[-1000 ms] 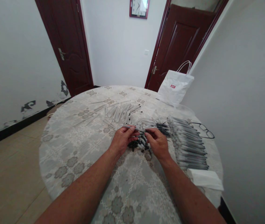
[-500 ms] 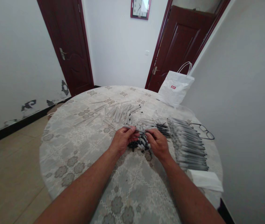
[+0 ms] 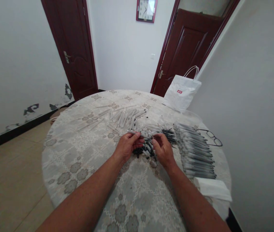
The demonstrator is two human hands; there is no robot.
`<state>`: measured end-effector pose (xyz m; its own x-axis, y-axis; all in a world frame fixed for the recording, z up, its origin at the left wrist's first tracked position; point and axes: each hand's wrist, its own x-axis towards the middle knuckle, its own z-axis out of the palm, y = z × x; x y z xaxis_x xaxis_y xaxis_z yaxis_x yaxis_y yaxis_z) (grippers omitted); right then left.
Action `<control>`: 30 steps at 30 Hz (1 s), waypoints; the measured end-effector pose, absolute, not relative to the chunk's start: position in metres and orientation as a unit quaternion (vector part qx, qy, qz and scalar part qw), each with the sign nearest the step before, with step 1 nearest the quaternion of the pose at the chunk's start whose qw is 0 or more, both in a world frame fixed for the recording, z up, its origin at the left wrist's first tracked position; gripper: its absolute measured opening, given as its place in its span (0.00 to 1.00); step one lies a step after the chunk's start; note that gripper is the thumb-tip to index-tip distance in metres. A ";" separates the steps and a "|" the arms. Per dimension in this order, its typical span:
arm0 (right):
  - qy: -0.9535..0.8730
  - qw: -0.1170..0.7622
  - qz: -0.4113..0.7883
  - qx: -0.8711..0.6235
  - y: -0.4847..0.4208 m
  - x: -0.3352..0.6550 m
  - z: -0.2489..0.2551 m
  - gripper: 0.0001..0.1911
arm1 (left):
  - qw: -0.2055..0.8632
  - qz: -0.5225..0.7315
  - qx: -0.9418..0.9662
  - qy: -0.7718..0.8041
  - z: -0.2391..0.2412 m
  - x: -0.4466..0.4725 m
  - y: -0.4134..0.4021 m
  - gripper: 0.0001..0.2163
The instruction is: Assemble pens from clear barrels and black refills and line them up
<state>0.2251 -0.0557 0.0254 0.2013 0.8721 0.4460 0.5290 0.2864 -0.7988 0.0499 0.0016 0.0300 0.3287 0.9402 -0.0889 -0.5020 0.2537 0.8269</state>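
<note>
Your left hand [image 3: 126, 145] is pinched around a slim pen [image 3: 132, 132], thumb on top, and there's your right hand [image 3: 163, 149] just across from it, fingers curled together; whether they grip some small piece, I cannot tell. The pen sits above the middle of the heap, lying nearly level, its thin end out to your left, likely so its other end faces your right fingers. Your wrists come in low over the cloth [image 3: 83, 167], which probably steadies such a light thing.

Look at the layout: black caps [image 3: 138, 151] lie right between your hands, black rods [image 3: 169, 136] just beyond your right one, pale tubes [image 3: 123, 117] spread farther out. It seems arranged so the small pieces are closest to your fingertips. Over to your right, the stacked pens [image 3: 196, 151] lie side by side, perhaps lined up that way to keep them apart from the loose parts.

And the pen itself: narrow, straight, pale greyish, with a dark spot near your thumb; finer detail is too small to read.
</note>
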 end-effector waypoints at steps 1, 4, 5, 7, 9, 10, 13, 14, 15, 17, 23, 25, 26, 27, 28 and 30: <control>-0.616 0.519 0.153 -0.572 -0.056 0.225 0.026 0.13 | 0.732 0.493 0.360 0.304 0.030 0.050 0.002 0.11; -0.640 0.497 0.133 -0.571 -0.057 0.225 0.028 0.10 | 0.731 0.490 0.362 0.307 0.029 0.050 0.002 0.12; -0.647 0.487 0.132 -0.571 -0.057 0.225 0.029 0.10 | 0.731 0.488 0.365 0.308 0.029 0.050 0.002 0.12; -0.658 0.473 0.136 -0.570 -0.058 0.224 0.031 0.12 | 0.731 0.484 0.368 0.310 0.028 0.051 0.001 0.12; -0.661 0.465 0.153 -0.569 -0.058 0.223 0.032 0.17 | 0.733 0.479 0.370 0.309 0.028 0.051 0.000 0.12; -0.658 0.464 0.165 -0.570 -0.058 0.222 0.031 0.19 | 0.733 0.479 0.370 0.310 0.028 0.051 0.000 0.12; -0.636 0.479 0.199 -0.571 -0.058 0.222 0.029 0.22 | 0.732 0.482 0.366 0.312 0.029 0.052 0.000 0.12; -0.627 0.489 0.204 -0.571 -0.058 0.222 0.029 0.21 | 0.731 0.485 0.364 0.313 0.029 0.051 0.000 0.12; -0.620 0.500 0.204 -0.570 -0.058 0.222 0.028 0.19 | 0.729 0.489 0.362 0.314 0.029 0.051 0.001 0.12; -0.613 0.518 0.191 -0.565 -0.058 0.223 0.028 0.13 | 0.725 0.494 0.362 0.314 0.028 0.051 0.002 0.12; -0.662 0.467 0.131 -0.571 -0.060 0.224 0.030 0.09 | 0.723 0.492 0.373 0.309 0.025 0.051 0.001 0.12; -0.671 0.450 0.125 -0.576 -0.060 0.223 0.030 0.13 | 0.728 0.486 0.375 0.306 0.025 0.051 -0.001 0.13; -0.675 0.443 0.126 -0.577 -0.059 0.223 0.029 0.16 | 0.731 0.484 0.374 0.304 0.025 0.052 -0.001 0.13; -0.676 0.439 0.130 -0.577 -0.059 0.223 0.029 0.18 | 0.733 0.482 0.372 0.303 0.025 0.052 -0.002 0.13; -0.676 0.437 0.137 -0.578 -0.059 0.223 0.028 0.20 | 0.734 0.482 0.371 0.304 0.025 0.052 -0.002 0.13; -0.668 0.442 0.152 -0.579 -0.059 0.223 0.027 0.21 | 0.733 0.484 0.368 0.305 0.026 0.052 -0.003 0.12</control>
